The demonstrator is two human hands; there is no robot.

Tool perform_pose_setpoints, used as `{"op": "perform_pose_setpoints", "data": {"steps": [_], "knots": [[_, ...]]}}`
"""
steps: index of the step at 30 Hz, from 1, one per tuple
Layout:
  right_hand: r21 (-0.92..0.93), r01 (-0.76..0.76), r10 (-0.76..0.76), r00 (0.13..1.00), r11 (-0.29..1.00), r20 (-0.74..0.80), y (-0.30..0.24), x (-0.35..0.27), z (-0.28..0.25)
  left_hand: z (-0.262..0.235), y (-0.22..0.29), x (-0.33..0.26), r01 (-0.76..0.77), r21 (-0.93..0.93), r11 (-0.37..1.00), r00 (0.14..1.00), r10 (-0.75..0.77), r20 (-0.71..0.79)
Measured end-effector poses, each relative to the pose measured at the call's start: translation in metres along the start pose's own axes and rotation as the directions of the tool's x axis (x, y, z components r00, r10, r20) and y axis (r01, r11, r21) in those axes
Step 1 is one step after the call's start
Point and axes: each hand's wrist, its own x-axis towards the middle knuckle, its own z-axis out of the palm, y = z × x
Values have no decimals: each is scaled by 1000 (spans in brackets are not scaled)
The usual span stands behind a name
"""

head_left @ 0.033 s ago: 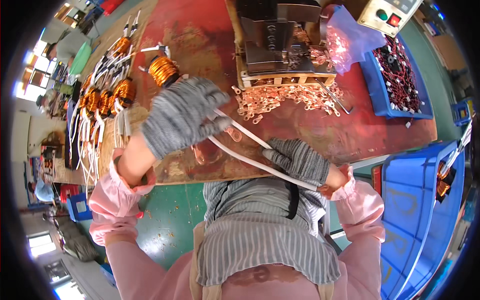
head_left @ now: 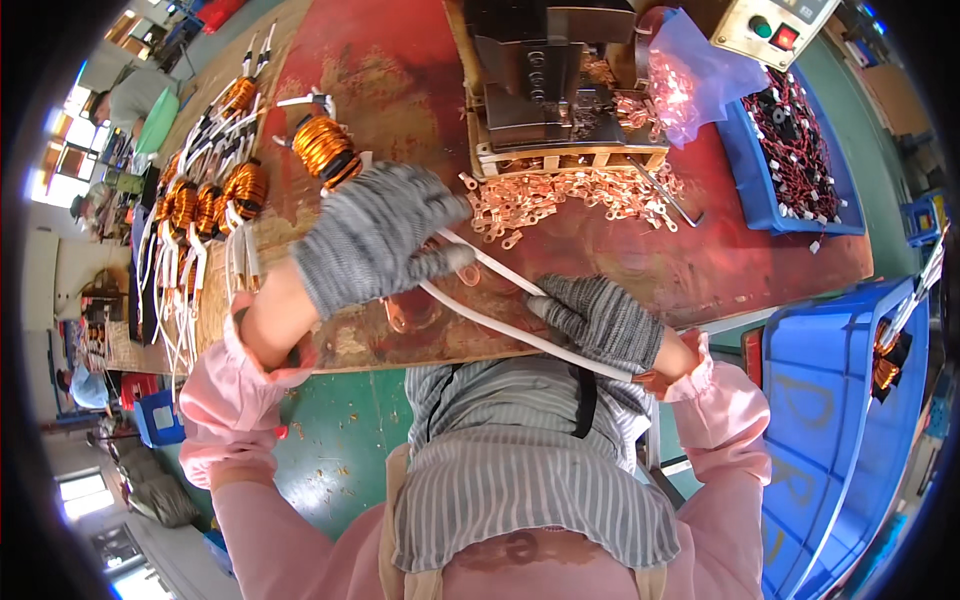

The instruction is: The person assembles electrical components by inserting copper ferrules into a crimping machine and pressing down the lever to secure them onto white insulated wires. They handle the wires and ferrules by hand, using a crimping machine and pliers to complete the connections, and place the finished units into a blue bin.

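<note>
Both hands wear grey knit gloves: our left hand (head_left: 375,235) pinches the white sleeved leads (head_left: 500,300) near the copper coil (head_left: 323,148), and our right hand (head_left: 600,318) closes around the same leads at the bench (head_left: 400,60) edge. We judge the step to be straightening the leads for termination. Next we would need one lead end fed to a copper ring terminal (head_left: 560,195) lying before the crimping press (head_left: 545,85).
</note>
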Motion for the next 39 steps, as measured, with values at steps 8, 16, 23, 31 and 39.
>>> {"op": "perform_pose_setpoints", "data": {"steps": [8, 16, 23, 31, 39], "knots": [[-424, 374, -433, 900, 825, -49, 19, -4, -27, 27, -26, 20, 86, -190, 978, 963, -33, 268], [825, -386, 416, 886, 412, 206, 1, 31, -22, 50, -58, -4, 53, -166, 985, 995, -66, -76], [-112, -58, -6, 866, 992, -501, 39, 35, -37, 51, -58, 3, 6, -304, 953, 991, -46, -124], [-645, -18, -17, 999, 764, -49, 33, 66, -38, 32, -15, 44, -211, -446, 870, 961, 268, 67], [-698, -56, 67, 998, 714, -12, 16, 35, -53, 57, 1, 61, -285, -4, 959, 940, 278, -198]]}}
